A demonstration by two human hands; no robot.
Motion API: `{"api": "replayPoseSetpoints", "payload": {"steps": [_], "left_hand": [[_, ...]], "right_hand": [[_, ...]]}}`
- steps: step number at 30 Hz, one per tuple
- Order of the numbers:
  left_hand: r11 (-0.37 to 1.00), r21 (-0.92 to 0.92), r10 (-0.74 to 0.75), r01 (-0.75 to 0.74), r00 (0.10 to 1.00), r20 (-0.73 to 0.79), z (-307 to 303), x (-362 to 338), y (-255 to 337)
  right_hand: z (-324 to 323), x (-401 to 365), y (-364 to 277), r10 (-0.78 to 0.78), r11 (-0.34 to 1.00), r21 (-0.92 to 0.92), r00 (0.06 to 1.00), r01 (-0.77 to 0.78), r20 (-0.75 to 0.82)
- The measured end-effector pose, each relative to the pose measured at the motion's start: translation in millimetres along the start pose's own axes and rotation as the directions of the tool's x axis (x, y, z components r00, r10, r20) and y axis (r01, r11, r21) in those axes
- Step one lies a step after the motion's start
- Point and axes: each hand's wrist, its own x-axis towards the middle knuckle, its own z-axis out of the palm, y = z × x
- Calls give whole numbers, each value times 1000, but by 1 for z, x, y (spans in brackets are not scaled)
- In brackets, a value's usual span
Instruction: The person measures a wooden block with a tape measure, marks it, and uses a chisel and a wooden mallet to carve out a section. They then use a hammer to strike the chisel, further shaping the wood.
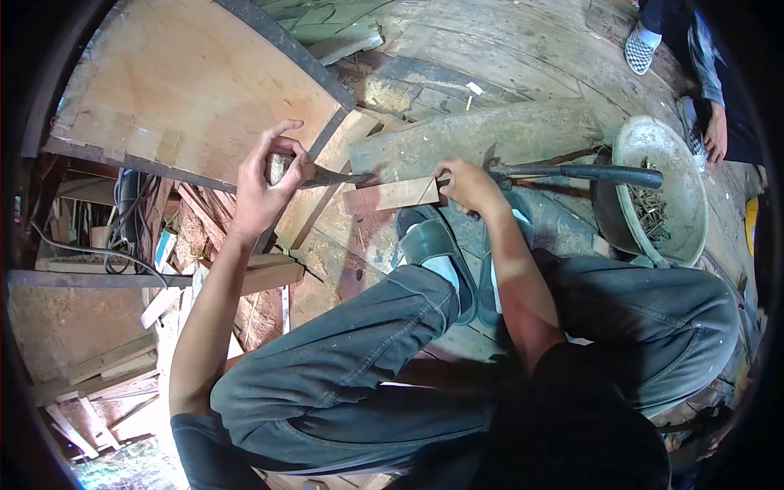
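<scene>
My left hand (pixel 265 184) is closed around the rounded wooden handle (pixel 279 167) of a knife-like tool, index finger partly raised. Its dark narrow blade (pixel 335 177) points right, with the tip near a small flat wooden block (pixel 392 197). My right hand (pixel 474 188) grips the block's right end between thumb and fingers. A small dark item shows by those fingertips; what it is I cannot make out. Just beyond my right hand, a hammer (pixel 612 173) with a dark blue handle lies across a wide plank (pixel 482 135).
A pale bucket (pixel 694 208) of nails stands at the right. Another person's hand (pixel 716 135) and checkered shoe (pixel 642 51) are at the upper right. A large framed wooden panel (pixel 196 82) fills the upper left. Wood offcuts (pixel 114 359) and a cable (pixel 90 249) lie at the left.
</scene>
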Motion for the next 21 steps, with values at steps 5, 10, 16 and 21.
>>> {"api": "replayPoseSetpoints", "payload": {"steps": [5, 10, 16, 21], "left_hand": [[1000, 4, 25, -25, 1000, -2, 0, 0, -1], [1000, 12, 26, -26, 1000, -2, 1, 0, -2], [1000, 9, 16, -16, 1000, -3, 0, 0, -2], [1000, 28, 15, -15, 1000, -6, 0, 0, -4]], "right_hand": [[-2, -3, -5, -9, 998, 61, 1000, 8, 15], [-2, -4, -9, 63, 992, 112, 997, -66, 37], [4, 3, -1, 75, 984, 156, 996, -82, 51], [8, 9, 7, 76, 972, 224, 997, -72, -12]]}}
